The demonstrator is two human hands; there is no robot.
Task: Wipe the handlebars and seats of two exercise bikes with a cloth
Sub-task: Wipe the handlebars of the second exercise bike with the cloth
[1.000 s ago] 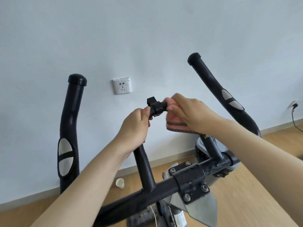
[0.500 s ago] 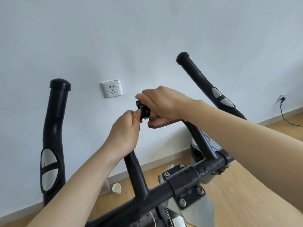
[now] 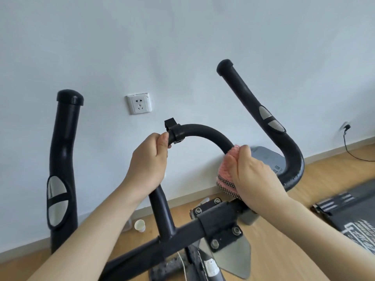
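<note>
A black exercise-bike handlebar fills the view: an arched centre loop (image 3: 203, 131), a left grip (image 3: 63, 159) and a right grip (image 3: 249, 102), both with silver pads. My left hand (image 3: 149, 161) grips the left side of the loop just below a small black clamp (image 3: 172, 129). My right hand (image 3: 253, 175) holds a pink cloth (image 3: 227, 169) wrapped round the loop's right leg, low down near the crossbar bracket (image 3: 219, 224). No seat is in view.
A white wall with a socket (image 3: 139, 103) stands close behind. On the wooden floor are a paper cup (image 3: 140, 225), a grey bike housing (image 3: 267, 159) and a dark mat (image 3: 349, 211) at the right. A cable (image 3: 353, 151) hangs from a plug at the far right.
My right hand has slid the cloth from the top of the loop by the clamp down its right leg. The left hand has kept its grip on the loop.
</note>
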